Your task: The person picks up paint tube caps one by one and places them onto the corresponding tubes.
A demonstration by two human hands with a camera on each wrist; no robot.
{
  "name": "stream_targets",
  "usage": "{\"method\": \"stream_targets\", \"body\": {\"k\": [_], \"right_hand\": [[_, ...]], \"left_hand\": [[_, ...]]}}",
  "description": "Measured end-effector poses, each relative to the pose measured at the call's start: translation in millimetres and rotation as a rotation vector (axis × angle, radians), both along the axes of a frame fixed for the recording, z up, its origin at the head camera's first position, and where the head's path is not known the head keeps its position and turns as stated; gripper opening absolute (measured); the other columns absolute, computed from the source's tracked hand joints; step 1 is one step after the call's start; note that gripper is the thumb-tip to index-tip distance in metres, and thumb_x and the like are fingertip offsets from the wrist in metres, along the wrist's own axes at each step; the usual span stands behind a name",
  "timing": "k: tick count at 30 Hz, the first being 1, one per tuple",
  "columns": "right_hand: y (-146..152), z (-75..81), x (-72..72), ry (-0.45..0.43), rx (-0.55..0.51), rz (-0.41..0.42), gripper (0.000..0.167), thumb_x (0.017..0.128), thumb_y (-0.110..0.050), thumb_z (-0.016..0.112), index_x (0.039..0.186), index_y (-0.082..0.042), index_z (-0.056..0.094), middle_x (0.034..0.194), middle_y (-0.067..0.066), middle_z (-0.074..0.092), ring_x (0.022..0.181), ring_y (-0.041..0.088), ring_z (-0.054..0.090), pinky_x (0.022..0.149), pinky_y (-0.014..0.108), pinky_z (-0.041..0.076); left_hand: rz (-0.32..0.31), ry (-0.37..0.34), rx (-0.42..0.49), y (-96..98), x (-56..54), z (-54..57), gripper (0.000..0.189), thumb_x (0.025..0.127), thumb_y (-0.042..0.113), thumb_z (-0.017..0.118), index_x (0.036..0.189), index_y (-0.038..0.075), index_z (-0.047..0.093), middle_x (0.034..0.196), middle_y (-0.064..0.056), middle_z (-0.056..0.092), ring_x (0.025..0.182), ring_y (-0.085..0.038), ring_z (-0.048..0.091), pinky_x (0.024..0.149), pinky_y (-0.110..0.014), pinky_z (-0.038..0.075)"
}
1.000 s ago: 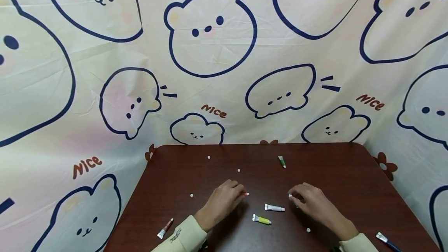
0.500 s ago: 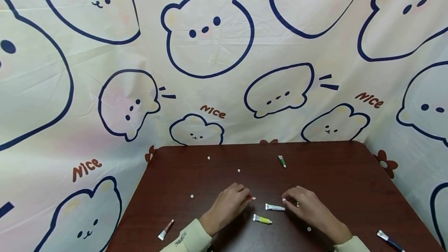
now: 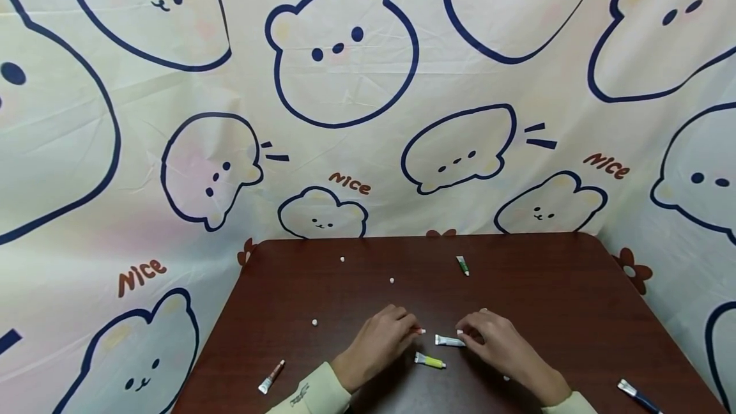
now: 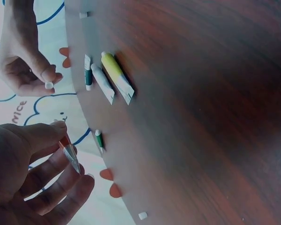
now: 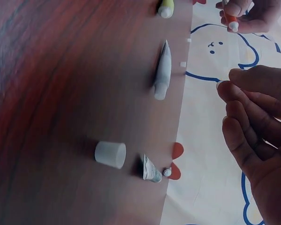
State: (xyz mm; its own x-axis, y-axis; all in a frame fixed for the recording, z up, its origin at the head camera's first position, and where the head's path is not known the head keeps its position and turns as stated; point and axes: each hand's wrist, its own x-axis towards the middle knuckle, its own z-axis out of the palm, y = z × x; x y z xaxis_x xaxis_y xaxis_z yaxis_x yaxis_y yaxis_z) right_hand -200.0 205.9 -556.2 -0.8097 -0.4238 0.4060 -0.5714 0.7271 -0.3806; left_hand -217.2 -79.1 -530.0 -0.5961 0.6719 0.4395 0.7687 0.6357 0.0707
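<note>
In the head view my left hand point(image 3: 382, 340) reaches over the middle of the table. Between thumb and fingers it pinches a small orange paint tube point(image 4: 65, 143), whose white nozzle end points towards the other hand. Across a short gap, the right hand point(image 3: 506, 344) pinches a small white cap point(image 4: 49, 86) at its fingertips. A white paint tube point(image 3: 447, 340) lies just beside the right fingertips, with a yellow paint tube point(image 3: 430, 361) nearer to me. The left wrist view also shows a dark green tube point(image 4: 88, 77), which the right hand hides in the head view.
A brown tube point(image 3: 271, 377) lies at the left, a blue tube point(image 3: 639, 397) at the right and a green tube point(image 3: 462, 266) towards the back. Loose white caps point(image 3: 314, 322) are scattered about the dark wooden table point(image 3: 276, 299). A printed cloth point(image 3: 345, 145) hangs behind.
Both hands have come closer together: the left moved right with the orange tube, the right moved left with the cap. Both also shifted slightly nearer to me.
</note>
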Motion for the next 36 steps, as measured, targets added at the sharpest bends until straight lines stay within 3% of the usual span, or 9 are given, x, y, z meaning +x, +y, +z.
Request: {"method": "stream_targets", "body": {"k": [4,9,12,24,30,36], "right_hand": [[-4,-0.1,0.7,0.024,0.003,0.005,0.014,0.091,-0.010,0.089,0.097,-0.018,0.080,0.090,-0.017,0.074,0.081,-0.009,0.062,0.085,0.046,0.064],[-7,-1.3,2.3,0.044,-0.038,0.028,0.016,0.089,-0.007,0.089,0.097,-0.018,0.079,0.090,-0.013,0.074,0.081,-0.007,0.062,0.070,0.027,0.058],[-9,-2.1,3.8,0.054,-0.056,0.045,0.018,0.088,-0.006,0.089,0.097,-0.018,0.078,0.090,-0.011,0.074,0.081,-0.005,0.062,0.066,0.022,0.056],[-16,-1.9,7.1,0.083,-0.069,0.081,0.019,0.087,-0.004,0.089,0.098,-0.015,0.078,0.090,-0.009,0.074,0.079,0.002,0.065,0.064,0.018,0.053],[-18,-1.2,8.7,0.043,-0.071,0.074,0.018,0.088,-0.005,0.088,0.099,-0.016,0.078,0.091,-0.010,0.074,0.080,0.003,0.065,0.064,0.019,0.053],[-20,-3.3,10.9,0.077,-0.062,0.105,0.019,0.088,-0.006,0.089,0.100,-0.018,0.078,0.092,-0.011,0.072,0.081,-0.001,0.062,0.065,0.017,0.052]], "left_hand": [[-0.015,0.016,0.004,3.3,1.5,-0.6,0.009,0.103,0.028,0.079,0.097,0.021,0.077,0.091,0.009,0.071,0.081,-0.008,0.060,0.069,-0.020,0.053],[-0.040,0.014,0.001,7.0,4.1,0.3,0.008,0.103,0.027,0.078,0.099,0.020,0.078,0.092,0.009,0.071,0.081,-0.007,0.060,0.068,-0.018,0.052],[-0.048,0.002,-0.003,9.0,5.9,1.1,0.008,0.103,0.027,0.078,0.100,0.020,0.078,0.093,0.009,0.071,0.082,-0.006,0.060,0.069,-0.017,0.051],[-0.072,-0.006,0.004,15.2,9.0,0.2,0.007,0.103,0.026,0.078,0.102,0.020,0.078,0.096,0.010,0.072,0.084,-0.005,0.060,0.071,-0.016,0.051],[-0.096,-0.008,0.015,16.9,9.2,-1.5,0.006,0.102,0.026,0.079,0.103,0.021,0.077,0.096,0.010,0.072,0.083,-0.004,0.060,0.070,-0.014,0.050],[-0.103,-0.003,0.016,19.0,11.4,-1.5,0.007,0.102,0.027,0.079,0.103,0.021,0.077,0.095,0.011,0.071,0.082,-0.002,0.058,0.069,-0.013,0.048]]}}
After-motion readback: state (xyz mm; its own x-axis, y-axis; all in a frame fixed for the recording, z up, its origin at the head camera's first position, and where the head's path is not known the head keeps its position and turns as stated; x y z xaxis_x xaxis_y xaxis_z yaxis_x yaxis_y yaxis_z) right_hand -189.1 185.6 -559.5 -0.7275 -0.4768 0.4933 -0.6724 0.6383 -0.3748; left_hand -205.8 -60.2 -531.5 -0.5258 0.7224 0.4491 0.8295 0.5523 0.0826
